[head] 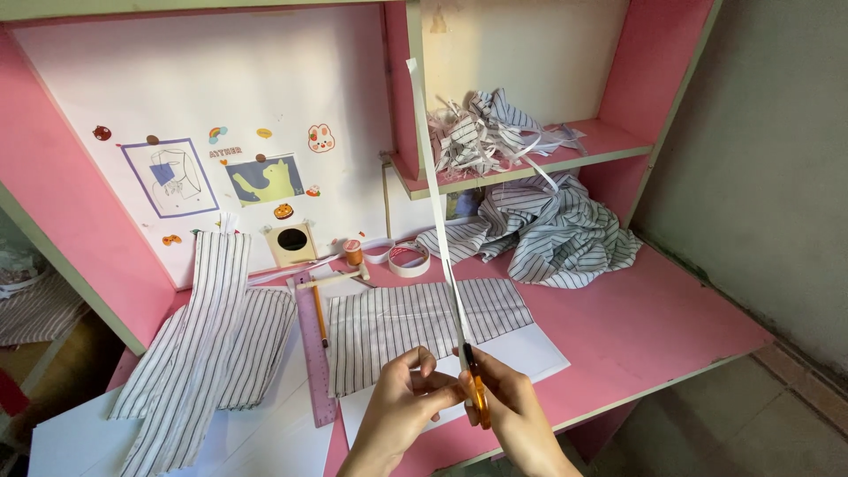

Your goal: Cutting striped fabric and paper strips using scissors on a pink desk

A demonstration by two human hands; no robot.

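Matt pink painted desk, soft striped cloth, orange plastic-handled metal scissors, smooth white paper.

Pink surface here, and the purple ruler lies near its middle as our marker. Right of the ruler, a flat striped fabric panel rests on a white sheet. Left of the ruler, long striped strips lie over more white paper. Just beyond the ruler's far end, a tape roll and what looks like a small thread spool. Far right of the ruler, a crumpled striped heap. Above that, a pink shelf carries tangled striped scraps.
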